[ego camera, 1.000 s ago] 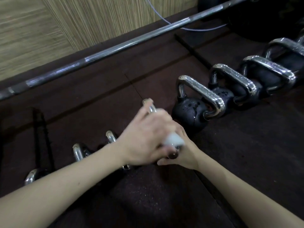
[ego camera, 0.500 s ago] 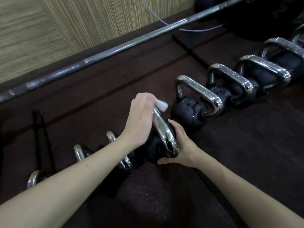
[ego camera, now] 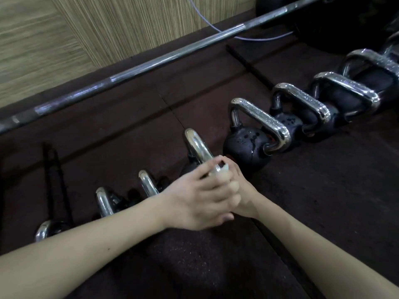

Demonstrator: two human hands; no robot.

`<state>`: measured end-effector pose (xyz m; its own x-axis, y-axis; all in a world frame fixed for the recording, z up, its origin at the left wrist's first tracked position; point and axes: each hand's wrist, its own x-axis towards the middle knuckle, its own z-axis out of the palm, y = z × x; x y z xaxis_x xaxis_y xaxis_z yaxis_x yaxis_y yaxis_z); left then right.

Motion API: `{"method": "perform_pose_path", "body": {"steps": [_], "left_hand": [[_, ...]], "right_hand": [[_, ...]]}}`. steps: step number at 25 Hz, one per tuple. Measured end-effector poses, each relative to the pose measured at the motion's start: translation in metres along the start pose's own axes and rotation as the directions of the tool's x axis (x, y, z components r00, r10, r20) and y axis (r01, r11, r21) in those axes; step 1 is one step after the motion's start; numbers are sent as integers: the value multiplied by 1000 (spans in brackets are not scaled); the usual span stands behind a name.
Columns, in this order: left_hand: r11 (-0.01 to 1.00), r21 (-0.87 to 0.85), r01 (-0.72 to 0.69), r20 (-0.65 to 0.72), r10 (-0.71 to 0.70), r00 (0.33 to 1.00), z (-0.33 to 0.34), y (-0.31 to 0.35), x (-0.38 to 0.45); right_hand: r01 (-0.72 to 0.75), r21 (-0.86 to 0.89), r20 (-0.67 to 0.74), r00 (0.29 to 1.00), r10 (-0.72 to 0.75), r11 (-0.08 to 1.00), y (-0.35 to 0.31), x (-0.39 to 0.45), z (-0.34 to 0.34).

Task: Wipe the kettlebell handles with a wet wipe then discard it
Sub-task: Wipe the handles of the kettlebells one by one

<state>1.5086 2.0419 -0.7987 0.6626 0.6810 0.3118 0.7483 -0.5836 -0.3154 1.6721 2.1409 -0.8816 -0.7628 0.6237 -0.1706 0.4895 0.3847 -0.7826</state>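
Compared with half a second earlier, the left hand (ego camera: 194,199) has come down from the far top of the chrome handle (ego camera: 197,147) to its near end, and the white wet wipe (ego camera: 218,169), then poking out beyond the fingers at the far side, now shows only as a pale wad between the curled fingers. The right hand (ego camera: 241,188) has stayed at the near side of the same kettlebell, now largely covered by the left.

From left to right: three small kettlebells (ego camera: 103,201) stand in a row on the floor (ego camera: 216,266), each with a narrow, rounded, polished chrome loop over a dark body; their bodies are mostly hidden by the left forearm. Next is the kettlebell being wiped, its handle a smooth, mirror-bright arch. The left grip is closed around the wipe and the handle's near end. The right grip cannot be judged; its fingers are hidden behind the left hand.

Further right, a black round kettlebell (ego camera: 246,145) has a matte body dotted with wet spots and a squared chrome handle. Larger kettlebells (ego camera: 345,91) follow in line, touching, with broader squared handles.

The floor is dark, speckled rubber matting with visible seams. A long steel barbell (ego camera: 151,63) lies behind the row, along a wall of striated wood-grain panelling (ego camera: 118,24).
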Motion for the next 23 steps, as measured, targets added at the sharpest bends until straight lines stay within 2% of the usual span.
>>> {"method": "perform_pose_path", "body": {"steps": [2, 3, 5, 7, 8, 9, 10, 11, 12, 14, 15, 17, 19, 20, 21, 23], "left_hand": [[976, -177, 128, -79, -144, 986, -2, -20, 1], [932, -277, 233, -78, -263, 962, -3, -32, 1], [779, -416, 469, 31, -503, 864, -6, -56, 3], [555, -512, 655, 191, -670, 718, -7, -74, 8], [377, -585, 718, 289, -731, 619, -8, -79, 12], [189, -645, 740, 380, -761, 526, -11, -80, 17], [78, -680, 729, 421, -773, 475, -12, -77, 20], [96, -694, 714, 390, -783, 485, -15, -72, 20], [218, -685, 696, 308, -779, 547, -20, -63, 18], [551, -565, 614, 145, -666, 731, -26, -39, 10], [688, -465, 557, 107, -581, 807, -26, -26, 6], [877, -252, 409, 105, -396, 912, -16, 6, 5], [964, -67, 258, 150, -246, 958, -6, 28, 5], [974, -48, 223, 138, -214, 967, -4, 25, 2], [969, -59, 238, 102, -231, 968, -5, 16, 1], [894, -155, 420, 85, -412, 907, -20, -6, 9]], "right_hand": [[-38, 58, -22, 999, 39, 998, 3, -2, 1], [-49, 87, -26, 998, 51, 995, 4, -2, 1], [-32, 115, -24, 999, 35, 993, 3, -4, 0], [-18, 122, -13, 1000, 19, 992, 3, -4, 1], [-15, 119, -10, 1000, 16, 993, 3, -3, 1], [-14, 114, -5, 1000, 14, 993, 3, -2, 0], [-12, 109, -6, 1000, 12, 994, 3, -3, 0], [-11, 107, -7, 1000, 12, 994, 3, -3, 0], [-9, 103, -15, 1000, 10, 995, 3, -4, 1], [-20, 105, -28, 999, 23, 994, 1, -5, 2], [-21, 106, -42, 999, 26, 994, 3, -3, 4], [-38, 60, -38, 998, 40, 997, 6, 0, 7], [-49, 93, 39, 998, 46, 995, 17, 2, 10], [-42, 107, 56, 998, 36, 993, 17, 0, 9], [-53, 101, 30, 998, 50, 993, 10, -1, 5], [-36, 86, -22, 999, 38, 996, -2, -5, 1]]}}
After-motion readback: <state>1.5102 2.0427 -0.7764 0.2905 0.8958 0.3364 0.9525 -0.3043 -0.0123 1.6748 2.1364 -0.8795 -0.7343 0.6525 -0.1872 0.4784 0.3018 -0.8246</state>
